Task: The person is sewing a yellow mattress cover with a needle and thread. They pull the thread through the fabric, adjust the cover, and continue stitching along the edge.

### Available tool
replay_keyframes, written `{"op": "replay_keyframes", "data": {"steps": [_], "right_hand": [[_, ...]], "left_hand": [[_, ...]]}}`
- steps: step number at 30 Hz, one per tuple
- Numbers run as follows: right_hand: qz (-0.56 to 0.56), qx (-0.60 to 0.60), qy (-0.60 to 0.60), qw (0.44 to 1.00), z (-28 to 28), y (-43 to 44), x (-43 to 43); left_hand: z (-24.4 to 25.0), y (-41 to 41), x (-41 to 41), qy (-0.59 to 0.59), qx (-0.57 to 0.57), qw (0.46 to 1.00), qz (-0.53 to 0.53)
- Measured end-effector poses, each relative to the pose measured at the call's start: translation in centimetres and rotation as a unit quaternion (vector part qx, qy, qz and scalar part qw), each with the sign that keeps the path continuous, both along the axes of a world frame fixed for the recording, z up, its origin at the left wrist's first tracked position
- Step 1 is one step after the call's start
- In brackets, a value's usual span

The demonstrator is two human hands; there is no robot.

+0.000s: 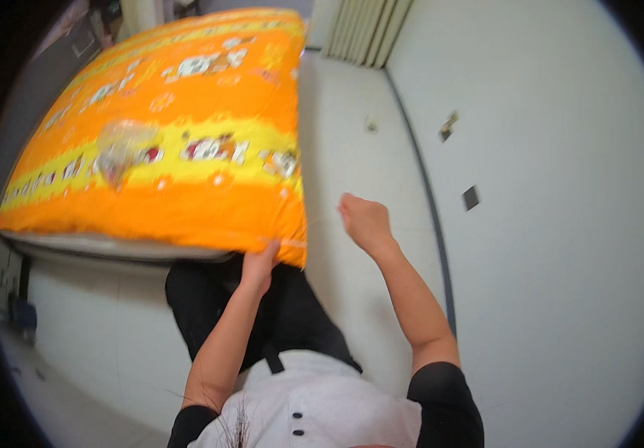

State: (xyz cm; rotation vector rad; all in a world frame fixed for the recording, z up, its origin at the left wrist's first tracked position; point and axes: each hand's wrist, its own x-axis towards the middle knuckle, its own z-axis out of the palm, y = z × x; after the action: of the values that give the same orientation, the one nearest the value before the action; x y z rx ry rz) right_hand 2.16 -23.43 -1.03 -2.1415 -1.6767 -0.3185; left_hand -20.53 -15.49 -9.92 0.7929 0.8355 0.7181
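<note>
In front of me lies an orange and yellow quilt (187,207) printed with cartoon animals and flowers. My left hand (259,267) grips its near edge close to the right corner, thumb on top. Off the quilt's right side, my right hand (365,221) is raised with its fingers pinched together. A faint pale thread (322,216) stretches from the quilt's edge to those fingertips; whether they also hold a needle is too small to tell. On the quilt's yellow band rests a crumpled clear plastic bag (120,148), its contents blurred.
The quilt lies over a raised support with a pale edge (115,245). To the right stands a white wall (546,235) with a dark baseboard (428,185) and dark diamond-shaped marks (471,198). A pleated beige curtain (364,31) hangs at the back. Pale floor (350,151) runs between.
</note>
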Motion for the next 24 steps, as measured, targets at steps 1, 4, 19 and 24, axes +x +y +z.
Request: {"op": "replay_keyframes", "data": {"steps": [1, 4, 19, 24], "right_hand": [[-0.068, 0.03, -0.041, 0.996, 0.4, -1.1, 3.6], [-0.324, 0.057, 0.024, 0.944, 1.5, -6.9, 15.2], [0.049, -0.076, 0.2, 0.976, -2.8, 1.2, -8.7], [0.096, -0.075, 0.161, 0.979, -3.2, 1.8, -8.4]], "left_hand": [[0.4, -0.1, 0.3, 0.018, 0.007, 1.0, -0.001], [-0.7, 0.3, 1.3, 0.002, 0.004, 1.0, -0.008], [2.3, -0.1, 0.2, 0.02, 0.015, 1.0, -0.016], [1.2, 0.2, 0.1, 0.026, 0.022, 0.999, -0.015]]}}
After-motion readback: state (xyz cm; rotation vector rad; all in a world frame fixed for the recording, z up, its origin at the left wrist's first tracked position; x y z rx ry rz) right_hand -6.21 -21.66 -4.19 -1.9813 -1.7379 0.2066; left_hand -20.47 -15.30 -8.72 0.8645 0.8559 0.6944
